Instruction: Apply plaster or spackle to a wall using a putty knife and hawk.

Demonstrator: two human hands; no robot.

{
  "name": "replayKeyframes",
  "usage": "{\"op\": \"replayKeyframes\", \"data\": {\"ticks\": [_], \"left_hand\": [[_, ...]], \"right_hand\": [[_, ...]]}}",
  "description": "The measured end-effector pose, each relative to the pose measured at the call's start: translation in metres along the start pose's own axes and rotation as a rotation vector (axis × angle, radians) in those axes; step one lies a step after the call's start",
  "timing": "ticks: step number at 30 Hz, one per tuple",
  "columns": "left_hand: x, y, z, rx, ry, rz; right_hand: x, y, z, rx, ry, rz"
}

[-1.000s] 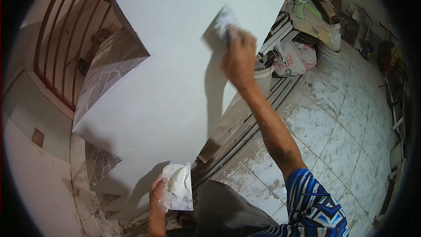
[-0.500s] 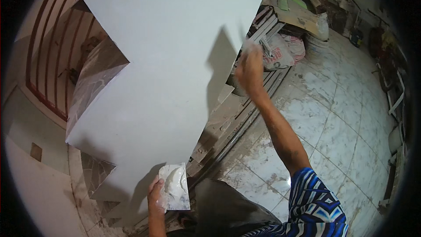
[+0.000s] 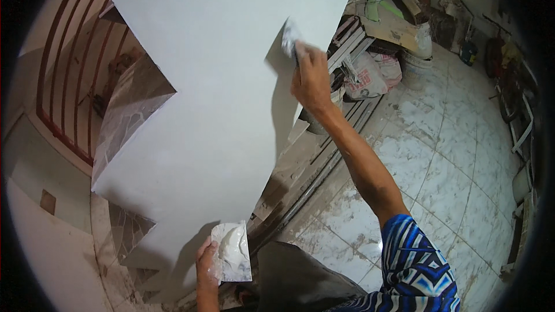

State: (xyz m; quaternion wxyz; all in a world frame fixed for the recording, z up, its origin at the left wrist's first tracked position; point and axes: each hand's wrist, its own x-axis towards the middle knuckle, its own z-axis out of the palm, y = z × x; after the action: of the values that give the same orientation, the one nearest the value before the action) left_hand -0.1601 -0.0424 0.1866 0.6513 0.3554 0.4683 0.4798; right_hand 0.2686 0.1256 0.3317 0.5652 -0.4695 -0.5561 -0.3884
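Note:
My right hand [image 3: 312,75] grips a putty knife [image 3: 291,37] smeared with white paste, its blurred blade at the upper right of a large white panel [image 3: 208,110] with a stepped zigzag left edge. The knife throws a dark shadow onto the panel. At the bottom centre, my left hand [image 3: 206,260] holds a small flat board [image 3: 231,251] heaped with creamy white paste, over the lower part of the panel.
Red railing bars [image 3: 58,92] and stone-patterned steps [image 3: 121,133] are at left. Along the panel's right lie long rails [image 3: 324,179], sacks [image 3: 373,81], a bucket [image 3: 416,72] and piled scrap [image 3: 393,6]. The tiled floor [image 3: 439,156] is smeared white; more clutter lines the far right.
Half a second ago my right hand was lower and farther right, at the panel's edge; it has since moved up-left onto the panel, near where it was a second ago.

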Motion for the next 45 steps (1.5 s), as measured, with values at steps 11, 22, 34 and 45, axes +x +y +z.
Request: {"op": "replayKeyframes", "data": {"ticks": [11, 22, 34, 45], "left_hand": [[-0.001, 0.006, 0.019, -0.020, -0.090, -0.005], [0.002, 0.000, 0.019, -0.035, -0.003, 0.023], [-0.001, 0.003, 0.011, -0.116, -0.089, -0.027], [-0.007, 0.010, 0.016, -0.060, -0.076, 0.019]], "right_hand": [[0.085, 0.040, -0.034, 0.153, -0.496, 0.721], [0.035, -0.033, -0.024, 0.158, -0.130, -0.345], [0.127, -0.037, 0.011, -0.086, -0.025, 0.286], [0.079, -0.091, -0.010, 0.142, -0.056, -0.487]]}}
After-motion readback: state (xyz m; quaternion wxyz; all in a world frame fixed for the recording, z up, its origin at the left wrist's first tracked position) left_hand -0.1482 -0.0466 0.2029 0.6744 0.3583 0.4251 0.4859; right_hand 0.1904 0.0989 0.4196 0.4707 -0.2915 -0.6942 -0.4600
